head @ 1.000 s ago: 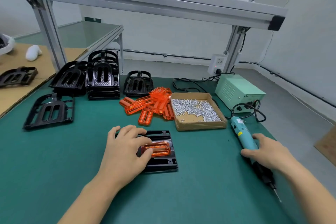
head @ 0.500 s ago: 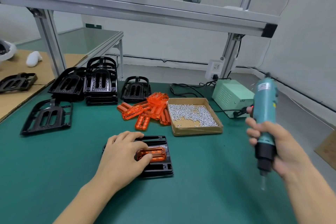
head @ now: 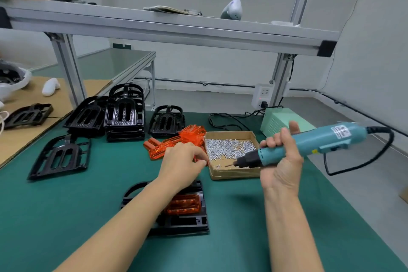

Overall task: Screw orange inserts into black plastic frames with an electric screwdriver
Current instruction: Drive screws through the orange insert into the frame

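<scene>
Bench, green mat. Black frame with orange insert near centre. Screw box right of the left hand, whose fingers curl by its rim; whether they hold anything, cannot tell. Right hand grasps screwdriver, long axis level, bit pointing left over the screws.

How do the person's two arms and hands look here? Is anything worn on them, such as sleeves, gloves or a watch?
Both forearms are bare as far as the picture shows: no sleeves reach into view. The left hand and the right hand wear no gloves. No watch, bracelet or ring shows on the visible wrists and fingers. No markings or cables are attached to the arms themselves.
</scene>
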Demonstrator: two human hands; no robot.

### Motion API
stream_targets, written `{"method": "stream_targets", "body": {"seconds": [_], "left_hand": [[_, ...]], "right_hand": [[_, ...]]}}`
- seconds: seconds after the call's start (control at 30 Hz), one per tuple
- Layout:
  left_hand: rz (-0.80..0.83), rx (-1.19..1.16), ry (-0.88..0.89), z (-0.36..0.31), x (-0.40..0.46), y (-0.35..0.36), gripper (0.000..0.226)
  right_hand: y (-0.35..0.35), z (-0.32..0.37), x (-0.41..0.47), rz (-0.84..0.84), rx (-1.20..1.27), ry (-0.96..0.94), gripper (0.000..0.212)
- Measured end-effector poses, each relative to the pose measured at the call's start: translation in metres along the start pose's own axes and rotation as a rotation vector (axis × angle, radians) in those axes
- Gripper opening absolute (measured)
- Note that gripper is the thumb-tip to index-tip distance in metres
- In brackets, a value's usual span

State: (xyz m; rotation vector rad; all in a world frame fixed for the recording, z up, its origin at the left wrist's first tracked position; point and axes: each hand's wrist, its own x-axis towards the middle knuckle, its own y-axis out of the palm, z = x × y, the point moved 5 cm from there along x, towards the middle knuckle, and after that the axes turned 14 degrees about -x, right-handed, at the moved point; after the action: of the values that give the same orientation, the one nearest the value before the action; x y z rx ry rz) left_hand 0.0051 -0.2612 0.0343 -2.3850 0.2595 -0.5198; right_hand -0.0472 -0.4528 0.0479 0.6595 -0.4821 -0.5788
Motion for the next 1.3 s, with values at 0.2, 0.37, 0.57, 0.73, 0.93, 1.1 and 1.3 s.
{"method": "stream_targets", "body": {"seconds": [0.2, 0.37, 0.57, 0.73, 0.93, 1.1, 1.3], "left_hand": [[0.065, 0.062, -0.019, -0.005, 0.033, 0.028, 0.014], [0.129, 0.196, -0.087, -0.003, 0.052, 0.055, 0.007], [0.137, 0.407, -0.111, 0.002, 0.061, 0.07, 0.008], [0.125, 0.45, -0.112, 0.005, 0.064, 0.073, 0.009], [0.135, 0.48, -0.085, 0.003, 0.065, 0.075, 0.01], [0.177, 0.464, -0.033, 0.0, 0.066, 0.076, 0.01], [0.011, -0.2, -0.026, -0.008, 0.049, 0.036, 0.015]], "right_hand": [[-0.009, -0.001, 0.003, -0.024, -0.074, -0.065, 0.02], [-0.014, -0.005, 0.002, -0.086, -0.143, -0.099, 0.024], [-0.016, -0.005, 0.003, -0.092, -0.153, -0.108, 0.024], [-0.015, -0.006, 0.003, -0.09, -0.165, -0.102, 0.023], [-0.015, -0.006, 0.001, -0.091, -0.195, -0.094, 0.023], [-0.014, -0.006, 0.0, -0.084, -0.195, -0.085, 0.023], [-0.012, -0.001, -0.001, -0.035, -0.115, -0.072, 0.005]]}}
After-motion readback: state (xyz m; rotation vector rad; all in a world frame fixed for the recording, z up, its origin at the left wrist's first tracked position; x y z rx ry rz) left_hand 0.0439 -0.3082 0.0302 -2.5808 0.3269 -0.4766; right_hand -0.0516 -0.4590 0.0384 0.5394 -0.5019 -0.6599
